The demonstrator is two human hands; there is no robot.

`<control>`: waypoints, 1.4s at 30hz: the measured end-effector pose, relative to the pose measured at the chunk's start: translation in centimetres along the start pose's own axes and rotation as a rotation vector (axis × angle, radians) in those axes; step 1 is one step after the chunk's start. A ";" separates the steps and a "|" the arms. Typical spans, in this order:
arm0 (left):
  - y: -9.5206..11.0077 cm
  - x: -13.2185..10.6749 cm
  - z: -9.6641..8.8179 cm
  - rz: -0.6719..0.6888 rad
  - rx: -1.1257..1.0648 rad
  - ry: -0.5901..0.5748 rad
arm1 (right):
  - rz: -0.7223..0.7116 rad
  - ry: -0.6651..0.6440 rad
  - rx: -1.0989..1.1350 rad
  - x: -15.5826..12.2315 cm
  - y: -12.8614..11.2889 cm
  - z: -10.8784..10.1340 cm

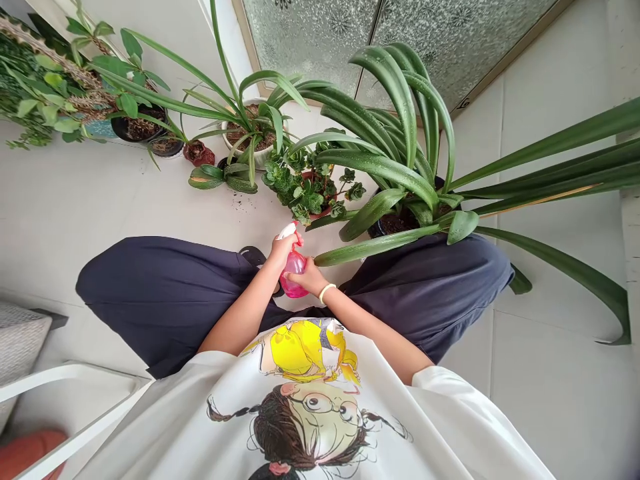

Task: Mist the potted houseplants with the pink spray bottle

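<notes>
Between my knees is a pink see-through spray bottle (pixel 294 287) with a white and red spray head. My left hand (pixel 281 251) is closed around its neck, by the trigger. My right hand (pixel 311 277), with a pale band on the wrist, wraps the side of the bottle's body. The bottle stands roughly upright, its head toward a small leafy plant (pixel 313 190) in a reddish pot. To the right of that, a large strap-leaved plant (pixel 400 160) spreads over my right knee, and one long leaf passes just above my right hand.
Further left stand a white pot (pixel 263 157) with a long-leaved plant, a small red pot (pixel 199 153) and a black pot (pixel 140 125). A frosted glass door (pixel 310 40) is behind them. At lower left are a white chair frame (pixel 100 413) and a woven grey piece (pixel 23 340).
</notes>
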State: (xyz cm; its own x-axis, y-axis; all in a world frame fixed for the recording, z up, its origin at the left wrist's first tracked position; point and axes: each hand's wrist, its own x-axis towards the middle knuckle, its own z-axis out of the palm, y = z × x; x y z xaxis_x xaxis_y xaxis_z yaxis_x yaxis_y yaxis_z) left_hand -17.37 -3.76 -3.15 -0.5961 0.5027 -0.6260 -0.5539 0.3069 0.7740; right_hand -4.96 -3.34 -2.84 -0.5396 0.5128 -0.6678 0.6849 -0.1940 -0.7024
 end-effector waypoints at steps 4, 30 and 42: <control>0.1 0.1 -0.5 -0.004 -0.003 -0.018 | 0.101 -0.015 -0.065 -0.4 -1.1 0.1; 0.9 -0.2 -0.3 0.050 0.045 -0.092 | 0.135 0.007 -0.067 -0.6 -1.8 0.1; 0.1 -0.1 0.8 0.005 0.051 -0.044 | 0.135 0.066 -0.055 -0.7 -0.9 -0.4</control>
State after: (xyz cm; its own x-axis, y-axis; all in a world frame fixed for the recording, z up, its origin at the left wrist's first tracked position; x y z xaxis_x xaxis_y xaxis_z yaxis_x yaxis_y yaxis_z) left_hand -16.92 -3.13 -2.95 -0.5719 0.5395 -0.6179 -0.5200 0.3442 0.7818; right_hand -5.05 -3.17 -1.64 -0.4091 0.5391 -0.7362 0.7755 -0.2198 -0.5918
